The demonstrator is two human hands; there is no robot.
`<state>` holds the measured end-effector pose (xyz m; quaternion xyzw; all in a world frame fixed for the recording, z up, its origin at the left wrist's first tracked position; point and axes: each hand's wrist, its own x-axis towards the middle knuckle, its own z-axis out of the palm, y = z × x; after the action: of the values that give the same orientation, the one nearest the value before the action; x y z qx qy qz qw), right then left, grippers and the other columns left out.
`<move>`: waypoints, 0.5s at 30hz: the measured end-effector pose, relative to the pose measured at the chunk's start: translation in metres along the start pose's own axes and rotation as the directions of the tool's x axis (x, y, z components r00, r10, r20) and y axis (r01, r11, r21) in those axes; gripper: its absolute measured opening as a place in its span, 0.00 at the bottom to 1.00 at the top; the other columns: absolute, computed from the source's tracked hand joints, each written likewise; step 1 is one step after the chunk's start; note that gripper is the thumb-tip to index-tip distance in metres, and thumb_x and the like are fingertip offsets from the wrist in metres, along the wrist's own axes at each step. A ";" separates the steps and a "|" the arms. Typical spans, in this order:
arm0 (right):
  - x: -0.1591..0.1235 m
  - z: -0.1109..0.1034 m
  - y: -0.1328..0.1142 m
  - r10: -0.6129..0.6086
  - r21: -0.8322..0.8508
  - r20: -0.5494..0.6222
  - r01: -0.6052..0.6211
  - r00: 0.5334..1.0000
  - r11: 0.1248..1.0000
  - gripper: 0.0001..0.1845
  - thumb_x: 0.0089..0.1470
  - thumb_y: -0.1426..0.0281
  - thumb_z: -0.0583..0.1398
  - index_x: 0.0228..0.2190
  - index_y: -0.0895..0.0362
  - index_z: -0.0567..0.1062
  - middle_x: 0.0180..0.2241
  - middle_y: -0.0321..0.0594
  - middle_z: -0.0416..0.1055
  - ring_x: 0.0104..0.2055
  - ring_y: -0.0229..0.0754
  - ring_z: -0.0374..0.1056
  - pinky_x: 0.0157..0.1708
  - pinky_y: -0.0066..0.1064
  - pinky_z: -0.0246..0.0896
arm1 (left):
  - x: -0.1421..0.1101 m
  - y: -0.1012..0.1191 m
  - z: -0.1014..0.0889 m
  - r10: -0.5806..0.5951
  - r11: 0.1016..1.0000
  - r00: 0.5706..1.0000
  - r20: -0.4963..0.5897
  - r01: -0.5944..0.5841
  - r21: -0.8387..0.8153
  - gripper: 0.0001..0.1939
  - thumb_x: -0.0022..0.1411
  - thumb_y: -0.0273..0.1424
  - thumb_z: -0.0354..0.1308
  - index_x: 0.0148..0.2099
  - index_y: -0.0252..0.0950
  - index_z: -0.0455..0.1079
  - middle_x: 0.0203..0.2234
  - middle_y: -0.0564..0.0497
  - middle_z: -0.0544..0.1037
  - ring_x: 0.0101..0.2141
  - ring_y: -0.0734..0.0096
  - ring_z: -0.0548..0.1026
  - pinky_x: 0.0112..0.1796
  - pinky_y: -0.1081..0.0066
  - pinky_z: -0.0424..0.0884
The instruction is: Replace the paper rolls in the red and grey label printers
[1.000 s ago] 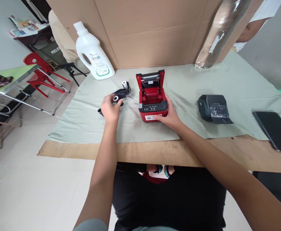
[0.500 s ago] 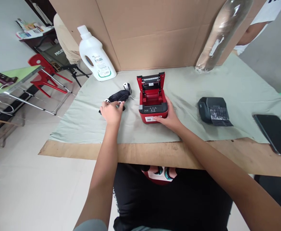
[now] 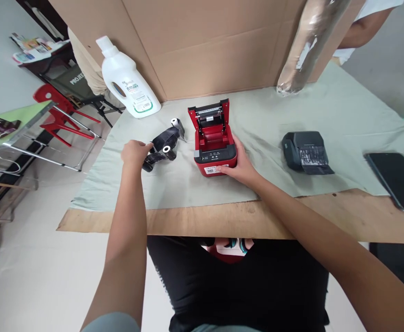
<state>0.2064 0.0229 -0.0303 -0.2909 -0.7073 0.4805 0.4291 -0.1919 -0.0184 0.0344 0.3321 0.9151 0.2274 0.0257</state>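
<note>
On the cloth-covered table stands a small red and black printer point(image 3: 215, 159), its lid raised and its red inner bay bare. My right hand point(image 3: 241, 166) is wrapped round its right side, thumb on the front by a white label. To the left of the printer lies a crumpled strip of glossy black film point(image 3: 167, 138) with small rolls that have white cores. My left hand point(image 3: 135, 152) is closed in a pinch at the film's left edge; its fingertips are partly hidden. One roll point(image 3: 167, 151) with a white core lies near the hand.
A dark device point(image 3: 305, 150) with a black strip hanging from it sits to the right, then a phone point(image 3: 397, 180) at the table's edge. Behind are a white jug point(image 3: 131, 83), a cardboard panel point(image 3: 215, 46) and a clear plastic-wrapped bundle point(image 3: 301, 60). A person's arm point(image 3: 365, 30) shows beyond.
My left hand has moved left from above the film to its left edge, uncovering a roll with a white core. My right hand still holds the printer; the view has shifted slightly.
</note>
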 end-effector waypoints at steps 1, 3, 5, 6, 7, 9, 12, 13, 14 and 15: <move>0.000 0.000 -0.001 -0.003 0.001 0.007 0.003 1.000 1.000 0.65 0.44 0.55 0.78 0.74 0.43 0.54 0.75 0.46 0.56 0.78 0.62 0.53 0.77 0.61 0.51 | -0.001 0.007 -0.002 0.005 0.998 0.999 0.045 -0.008 0.066 0.14 0.54 0.41 0.73 0.32 0.36 0.78 0.36 0.36 0.85 0.51 0.35 0.81 0.54 0.42 0.72; 0.000 -0.001 -0.003 -0.013 0.001 0.008 0.013 1.000 1.000 0.64 0.44 0.55 0.77 0.74 0.45 0.54 0.75 0.48 0.56 0.78 0.62 0.53 0.77 0.61 0.50 | -0.006 0.020 -0.006 0.027 0.979 0.993 0.112 -0.049 0.197 0.15 0.57 0.42 0.70 0.41 0.36 0.82 0.46 0.36 0.86 0.53 0.37 0.81 0.52 0.48 0.74; 0.000 -0.001 -0.005 -0.016 -0.010 0.006 0.016 1.000 1.000 0.64 0.44 0.55 0.77 0.74 0.47 0.54 0.75 0.50 0.56 0.78 0.62 0.52 0.77 0.61 0.49 | -0.013 0.030 -0.006 0.055 0.958 0.989 0.139 -0.092 0.271 0.18 0.60 0.42 0.68 0.48 0.37 0.83 0.52 0.36 0.85 0.56 0.38 0.80 0.51 0.52 0.75; 0.000 -0.001 -0.006 -0.014 -0.017 0.007 0.014 1.000 1.000 0.64 0.44 0.55 0.77 0.74 0.47 0.55 0.75 0.50 0.56 0.78 0.62 0.52 0.77 0.61 0.49 | -0.016 0.032 -0.006 0.067 0.953 0.988 0.142 -0.106 0.285 0.18 0.62 0.42 0.66 0.50 0.38 0.82 0.53 0.36 0.85 0.56 0.39 0.80 0.51 0.53 0.76; 0.000 -0.001 -0.007 -0.010 -0.022 0.011 0.011 1.000 1.000 0.64 0.44 0.55 0.77 0.74 0.47 0.54 0.75 0.50 0.56 0.79 0.62 0.51 0.78 0.61 0.49 | -0.019 0.034 -0.006 0.075 0.950 0.988 0.139 -0.113 0.290 0.19 0.64 0.42 0.65 0.51 0.37 0.82 0.53 0.36 0.84 0.56 0.40 0.80 0.50 0.54 0.76; 0.000 -0.001 -0.008 -0.006 -0.023 0.017 0.007 1.000 1.000 0.64 0.45 0.56 0.77 0.74 0.47 0.54 0.75 0.51 0.56 0.79 0.62 0.51 0.78 0.60 0.49 | -0.024 0.032 -0.009 0.088 0.946 0.991 0.101 -0.114 0.302 0.19 0.67 0.42 0.61 0.52 0.35 0.81 0.52 0.34 0.84 0.56 0.40 0.80 0.51 0.53 0.75; -0.001 -0.001 -0.007 -0.016 -0.016 0.003 0.016 1.000 1.000 0.64 0.44 0.56 0.77 0.74 0.49 0.54 0.75 0.52 0.55 0.79 0.62 0.50 0.78 0.61 0.47 | -0.033 0.024 -0.025 0.162 0.951 0.982 -0.096 -0.129 0.280 0.21 0.72 0.37 0.54 0.57 0.29 0.77 0.53 0.32 0.83 0.57 0.40 0.79 0.56 0.48 0.73; -0.001 0.000 -0.006 -0.017 -0.013 0.002 0.017 1.000 1.000 0.64 0.44 0.56 0.77 0.74 0.49 0.55 0.75 0.52 0.55 0.79 0.63 0.50 0.78 0.61 0.46 | -0.036 0.022 -0.033 0.210 0.956 0.957 -0.199 -0.158 0.245 0.22 0.73 0.35 0.52 0.61 0.27 0.75 0.55 0.31 0.81 0.59 0.42 0.78 0.59 0.48 0.71; 0.000 0.000 -0.006 -0.018 -0.008 0.003 0.018 1.000 1.000 0.64 0.44 0.56 0.77 0.74 0.49 0.55 0.75 0.52 0.55 0.79 0.63 0.51 0.78 0.62 0.46 | -0.040 0.021 -0.041 0.264 0.957 0.914 -0.308 -0.210 0.198 0.24 0.74 0.32 0.50 0.64 0.25 0.72 0.58 0.31 0.80 0.61 0.44 0.77 0.62 0.48 0.69; 0.000 0.000 -0.005 -0.018 0.000 0.005 0.018 1.000 1.000 0.64 0.44 0.55 0.78 0.74 0.49 0.55 0.76 0.52 0.55 0.79 0.63 0.51 0.78 0.62 0.46 | -0.044 0.022 -0.049 0.321 0.947 0.854 -0.410 -0.287 0.144 0.26 0.74 0.30 0.48 0.67 0.23 0.68 0.61 0.30 0.77 0.64 0.47 0.74 0.65 0.50 0.67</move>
<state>0.2065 0.0206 -0.0257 -0.2835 -0.7111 0.4773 0.4314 -0.1540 -0.0500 0.0833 0.4151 0.8423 0.2600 -0.2250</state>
